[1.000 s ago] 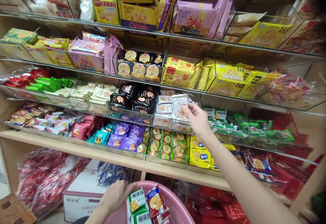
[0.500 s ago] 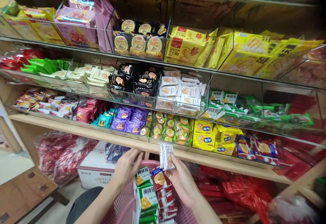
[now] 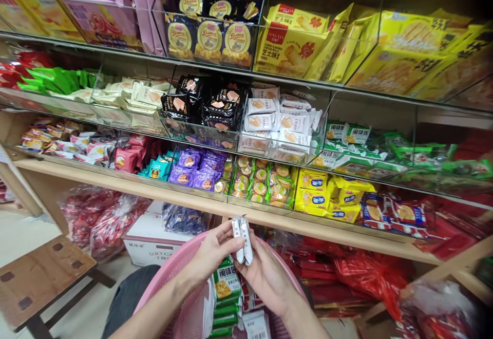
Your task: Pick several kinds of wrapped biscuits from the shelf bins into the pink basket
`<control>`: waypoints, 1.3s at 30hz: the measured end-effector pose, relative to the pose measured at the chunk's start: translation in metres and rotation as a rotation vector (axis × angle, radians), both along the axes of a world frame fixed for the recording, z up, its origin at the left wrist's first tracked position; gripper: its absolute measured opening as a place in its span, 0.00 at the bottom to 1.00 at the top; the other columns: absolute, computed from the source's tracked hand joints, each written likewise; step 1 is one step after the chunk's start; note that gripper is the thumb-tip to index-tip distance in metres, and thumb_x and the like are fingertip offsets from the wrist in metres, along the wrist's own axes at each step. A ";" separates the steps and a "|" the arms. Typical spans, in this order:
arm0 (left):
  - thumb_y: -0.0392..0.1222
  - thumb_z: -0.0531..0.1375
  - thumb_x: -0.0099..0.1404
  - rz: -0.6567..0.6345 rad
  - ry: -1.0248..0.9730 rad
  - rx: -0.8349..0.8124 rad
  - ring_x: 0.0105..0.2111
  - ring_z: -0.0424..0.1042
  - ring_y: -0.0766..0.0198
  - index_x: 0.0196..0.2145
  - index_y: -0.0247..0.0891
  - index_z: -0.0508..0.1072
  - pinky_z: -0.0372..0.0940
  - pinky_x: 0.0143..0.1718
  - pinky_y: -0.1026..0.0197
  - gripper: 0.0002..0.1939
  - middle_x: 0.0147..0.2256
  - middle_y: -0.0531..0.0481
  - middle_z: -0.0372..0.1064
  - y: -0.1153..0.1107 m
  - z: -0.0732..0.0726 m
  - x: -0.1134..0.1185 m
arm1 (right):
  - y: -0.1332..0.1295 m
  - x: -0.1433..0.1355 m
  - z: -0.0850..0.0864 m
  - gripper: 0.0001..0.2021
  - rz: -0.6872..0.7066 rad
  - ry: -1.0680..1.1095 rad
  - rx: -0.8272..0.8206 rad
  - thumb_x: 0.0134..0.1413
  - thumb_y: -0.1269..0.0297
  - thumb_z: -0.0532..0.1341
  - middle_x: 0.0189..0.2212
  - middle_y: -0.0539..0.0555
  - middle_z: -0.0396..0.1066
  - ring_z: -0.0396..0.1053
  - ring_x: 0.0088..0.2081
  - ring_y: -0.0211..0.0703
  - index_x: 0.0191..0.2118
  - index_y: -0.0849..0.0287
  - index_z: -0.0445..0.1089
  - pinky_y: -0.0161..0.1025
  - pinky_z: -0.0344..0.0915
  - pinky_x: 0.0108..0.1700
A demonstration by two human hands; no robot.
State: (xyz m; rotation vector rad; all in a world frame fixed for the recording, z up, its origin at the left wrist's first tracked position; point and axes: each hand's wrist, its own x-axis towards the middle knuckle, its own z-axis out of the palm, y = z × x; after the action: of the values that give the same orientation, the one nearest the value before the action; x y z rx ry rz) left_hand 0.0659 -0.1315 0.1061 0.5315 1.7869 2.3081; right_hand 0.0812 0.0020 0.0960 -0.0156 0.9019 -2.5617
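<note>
Two white snack packets point(image 3: 242, 240) stand side by side on edge between my hands. My left hand point(image 3: 217, 249) pinches them from the left, its thumb across their near face. From the right, my right hand point(image 3: 264, 269) cups them with its fingers behind. Under my hands is a pink plastic basket point(image 3: 165, 273). Inside it lie green-and-white snack packets point(image 3: 226, 285) in a row, dark red packets point(image 3: 252, 298) partly covered by my right hand, and another white packet point(image 3: 256, 324) near the bottom.
Glass-fronted shelves point(image 3: 215, 141) ahead hold many wrapped snacks, including white packets point(image 3: 290, 122) and purple packets point(image 3: 198, 167). A wooden stool point(image 3: 42, 280) stands at left. Below the shelves are a white carton point(image 3: 150, 246), bagged red packets point(image 3: 103, 218) and red plastic bags point(image 3: 365, 277).
My left hand has moved right from the shelf edge and now grips the white packets along with my right hand. The packets have turned edge-on. The view has shifted closer to the shelves.
</note>
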 end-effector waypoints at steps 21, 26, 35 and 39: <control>0.41 0.66 0.49 0.005 -0.065 0.037 0.44 0.68 0.58 0.49 0.38 0.66 0.61 0.47 0.57 0.29 0.45 0.46 0.71 -0.001 -0.001 0.003 | 0.012 0.016 0.023 0.22 -0.006 0.396 0.601 0.42 0.59 0.65 0.46 0.51 0.69 0.65 0.48 0.44 0.46 0.54 0.65 0.40 0.59 0.50; 0.42 0.67 0.48 -0.059 -0.087 0.040 0.44 0.69 0.58 0.48 0.36 0.67 0.61 0.48 0.55 0.29 0.45 0.44 0.71 -0.001 0.001 0.004 | 0.019 0.017 0.020 0.20 0.000 0.437 0.656 0.44 0.59 0.64 0.44 0.50 0.70 0.65 0.46 0.44 0.46 0.52 0.66 0.40 0.60 0.48; 0.51 0.59 0.55 0.490 -0.007 -0.034 0.39 0.72 0.60 0.42 0.33 0.69 0.63 0.45 0.54 0.21 0.37 0.44 0.74 -0.026 -0.009 -0.021 | 0.060 0.054 0.008 0.12 -0.029 0.495 1.419 0.44 0.57 0.61 0.31 0.52 0.72 0.67 0.34 0.48 0.37 0.54 0.68 0.42 0.60 0.35; 0.47 0.60 0.52 0.694 0.018 -0.217 0.37 0.71 0.61 0.37 0.31 0.69 0.62 0.44 0.57 0.18 0.32 0.46 0.74 -0.043 -0.026 -0.037 | 0.063 0.083 -0.010 0.08 -0.017 0.496 1.909 0.40 0.61 0.61 0.32 0.58 0.73 0.68 0.37 0.57 0.31 0.55 0.68 0.52 0.56 0.42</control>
State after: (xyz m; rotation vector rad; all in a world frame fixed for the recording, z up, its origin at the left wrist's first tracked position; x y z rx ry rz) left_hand 0.0288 -0.1749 0.0798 -0.1380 2.4855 2.4302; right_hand 0.1640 0.0648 0.0856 -0.0726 2.9532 -0.7543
